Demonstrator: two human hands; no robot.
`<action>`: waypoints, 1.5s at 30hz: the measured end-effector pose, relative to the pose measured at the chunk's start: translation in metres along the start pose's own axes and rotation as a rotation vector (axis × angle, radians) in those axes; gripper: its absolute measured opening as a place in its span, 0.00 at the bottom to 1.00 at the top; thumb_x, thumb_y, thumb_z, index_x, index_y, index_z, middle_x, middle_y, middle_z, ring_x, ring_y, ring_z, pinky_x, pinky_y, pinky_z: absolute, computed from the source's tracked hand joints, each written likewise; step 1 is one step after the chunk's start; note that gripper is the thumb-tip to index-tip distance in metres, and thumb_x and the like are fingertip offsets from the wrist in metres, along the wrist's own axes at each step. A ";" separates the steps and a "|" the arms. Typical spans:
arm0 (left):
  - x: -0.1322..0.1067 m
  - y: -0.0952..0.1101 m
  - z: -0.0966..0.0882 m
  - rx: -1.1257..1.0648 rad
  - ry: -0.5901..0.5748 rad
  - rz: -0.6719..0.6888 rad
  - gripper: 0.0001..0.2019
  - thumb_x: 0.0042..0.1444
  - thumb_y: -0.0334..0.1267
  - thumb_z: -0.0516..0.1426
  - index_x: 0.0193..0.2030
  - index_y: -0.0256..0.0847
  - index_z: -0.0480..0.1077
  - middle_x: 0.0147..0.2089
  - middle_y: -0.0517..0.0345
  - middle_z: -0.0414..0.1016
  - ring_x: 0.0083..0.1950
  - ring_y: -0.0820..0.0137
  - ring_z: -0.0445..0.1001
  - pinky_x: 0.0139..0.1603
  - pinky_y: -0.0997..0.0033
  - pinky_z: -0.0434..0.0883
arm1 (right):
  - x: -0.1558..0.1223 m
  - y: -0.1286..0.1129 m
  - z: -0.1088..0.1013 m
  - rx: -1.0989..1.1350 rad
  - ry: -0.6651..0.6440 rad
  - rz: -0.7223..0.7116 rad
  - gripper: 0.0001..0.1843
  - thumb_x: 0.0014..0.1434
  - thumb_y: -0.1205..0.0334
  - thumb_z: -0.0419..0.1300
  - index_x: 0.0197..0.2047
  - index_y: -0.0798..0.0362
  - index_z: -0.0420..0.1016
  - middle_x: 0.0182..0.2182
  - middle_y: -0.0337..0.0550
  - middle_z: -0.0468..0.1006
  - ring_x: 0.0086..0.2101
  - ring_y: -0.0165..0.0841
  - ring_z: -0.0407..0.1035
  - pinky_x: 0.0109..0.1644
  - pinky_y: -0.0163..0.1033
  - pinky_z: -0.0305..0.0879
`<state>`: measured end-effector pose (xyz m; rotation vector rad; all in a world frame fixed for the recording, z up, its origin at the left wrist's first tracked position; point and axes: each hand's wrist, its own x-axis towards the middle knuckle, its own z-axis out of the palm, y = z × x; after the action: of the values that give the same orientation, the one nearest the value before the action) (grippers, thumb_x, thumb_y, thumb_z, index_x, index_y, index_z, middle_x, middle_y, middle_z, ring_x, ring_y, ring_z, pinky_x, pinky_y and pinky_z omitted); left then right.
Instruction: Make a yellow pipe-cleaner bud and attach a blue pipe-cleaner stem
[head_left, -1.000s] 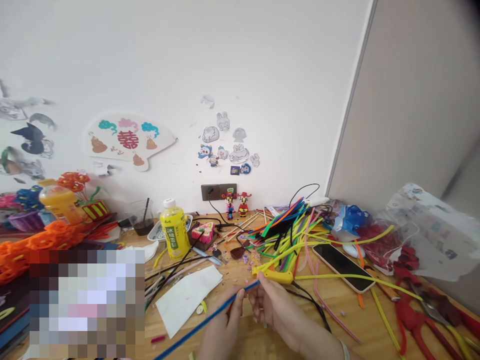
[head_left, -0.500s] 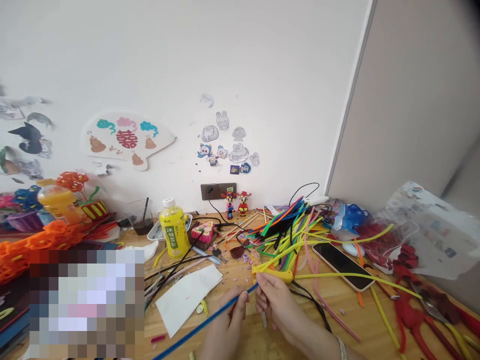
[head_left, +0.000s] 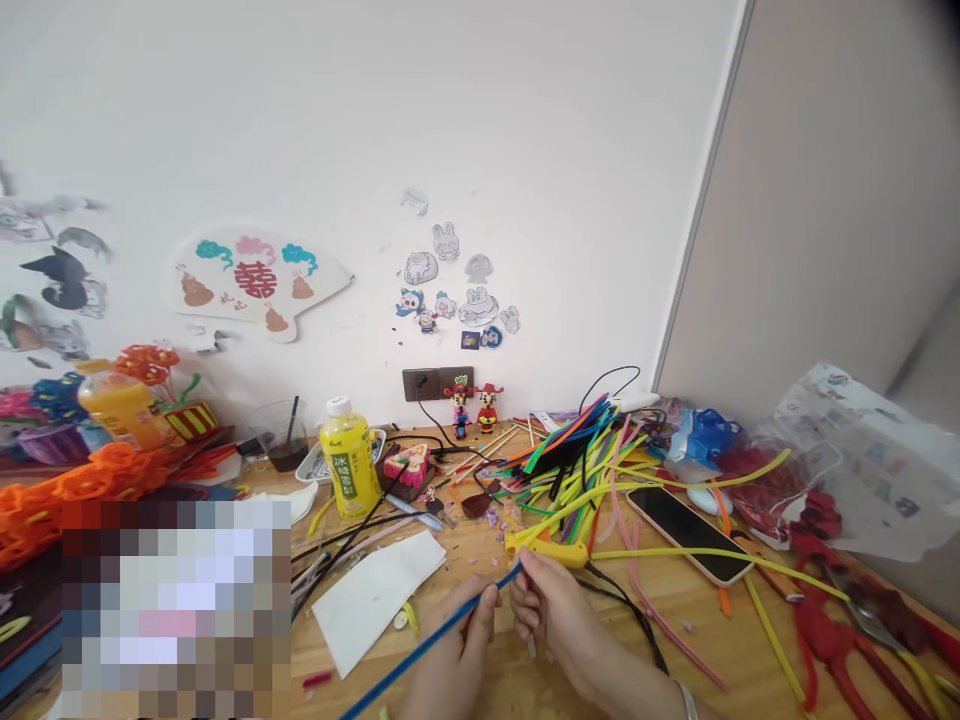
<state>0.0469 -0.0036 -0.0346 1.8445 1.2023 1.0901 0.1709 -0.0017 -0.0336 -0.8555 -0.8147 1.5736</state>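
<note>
A long blue pipe cleaner (head_left: 427, 645) slants from the bottom edge up to the middle of the wooden desk (head_left: 697, 650). My left hand (head_left: 457, 655) is closed around its upper part, thumb on top. My right hand (head_left: 551, 615) pinches the tip of the same pipe cleaner between thumb and fingers, and a small pale stick shows under those fingers. Just beyond my right hand lies a yellow-handled tool (head_left: 547, 547). A white paper sheet (head_left: 375, 597) lies to the left of my hands.
A heap of coloured pipe cleaners (head_left: 577, 455) and a black phone (head_left: 686, 532) lie to the right. A yellow drink bottle (head_left: 349, 470) stands behind the paper. Red pliers (head_left: 832, 625) and plastic bags (head_left: 862, 460) fill the right edge; orange woven pieces (head_left: 82, 480) fill the left.
Both hands stay on the blue pipe cleaner with only small shifts; its lower end has swung slightly right along the bottom edge. My right hand has moved a little lower.
</note>
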 end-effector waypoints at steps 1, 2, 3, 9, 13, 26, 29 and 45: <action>0.000 0.000 0.000 0.003 -0.002 0.001 0.15 0.56 0.43 0.46 0.21 0.42 0.60 0.20 0.64 0.59 0.24 0.70 0.62 0.27 0.75 0.62 | -0.001 -0.001 0.001 -0.003 0.003 -0.005 0.25 0.42 0.40 0.59 0.17 0.53 0.56 0.12 0.27 0.52 0.14 0.21 0.46 0.18 0.29 0.50; 0.000 -0.001 0.000 0.006 -0.002 0.002 0.15 0.56 0.43 0.45 0.21 0.42 0.59 0.20 0.64 0.58 0.23 0.70 0.62 0.26 0.75 0.62 | -0.001 -0.002 0.001 -0.005 0.007 -0.010 0.25 0.42 0.40 0.59 0.17 0.52 0.55 0.12 0.27 0.52 0.14 0.21 0.46 0.18 0.29 0.50; 0.000 -0.001 0.000 0.009 -0.001 0.000 0.15 0.56 0.43 0.45 0.20 0.42 0.59 0.20 0.65 0.58 0.23 0.70 0.61 0.26 0.75 0.61 | -0.002 -0.003 0.002 -0.006 0.009 -0.012 0.25 0.41 0.40 0.59 0.17 0.52 0.55 0.12 0.27 0.52 0.14 0.21 0.46 0.18 0.29 0.50; -0.001 -0.001 -0.001 0.017 -0.005 0.008 0.15 0.56 0.42 0.45 0.20 0.42 0.59 0.20 0.65 0.58 0.24 0.70 0.62 0.27 0.75 0.61 | -0.002 -0.002 0.001 0.010 0.001 -0.025 0.23 0.44 0.44 0.59 0.18 0.53 0.56 0.14 0.27 0.52 0.15 0.21 0.46 0.19 0.29 0.50; -0.002 -0.002 0.001 0.008 0.000 0.002 0.14 0.56 0.42 0.45 0.21 0.42 0.59 0.20 0.65 0.58 0.24 0.71 0.62 0.26 0.76 0.61 | -0.003 -0.003 0.001 0.006 0.021 -0.012 0.22 0.43 0.44 0.60 0.19 0.53 0.57 0.13 0.27 0.52 0.15 0.21 0.45 0.18 0.28 0.49; -0.002 0.002 0.000 0.014 -0.004 -0.005 0.15 0.55 0.44 0.45 0.21 0.43 0.60 0.20 0.64 0.59 0.23 0.70 0.61 0.27 0.75 0.63 | 0.000 0.000 -0.002 0.114 -0.010 0.084 0.23 0.42 0.42 0.59 0.18 0.53 0.59 0.13 0.27 0.52 0.15 0.21 0.45 0.19 0.29 0.49; -0.002 0.002 0.000 0.012 0.006 0.012 0.14 0.55 0.42 0.45 0.22 0.42 0.61 0.21 0.63 0.62 0.24 0.70 0.63 0.27 0.75 0.63 | 0.000 -0.002 -0.002 0.104 -0.013 0.076 0.22 0.42 0.43 0.60 0.18 0.53 0.59 0.13 0.27 0.51 0.14 0.21 0.44 0.19 0.29 0.48; -0.001 0.001 0.000 -0.003 0.012 -0.008 0.14 0.56 0.42 0.46 0.22 0.42 0.59 0.21 0.64 0.59 0.24 0.70 0.60 0.27 0.75 0.61 | -0.003 -0.007 0.002 -0.205 0.124 -0.002 0.26 0.40 0.37 0.58 0.18 0.53 0.59 0.12 0.28 0.51 0.14 0.22 0.50 0.15 0.28 0.42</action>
<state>0.0469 -0.0047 -0.0333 1.8317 1.2133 1.0991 0.1728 -0.0042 -0.0259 -1.0891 -0.8966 1.4362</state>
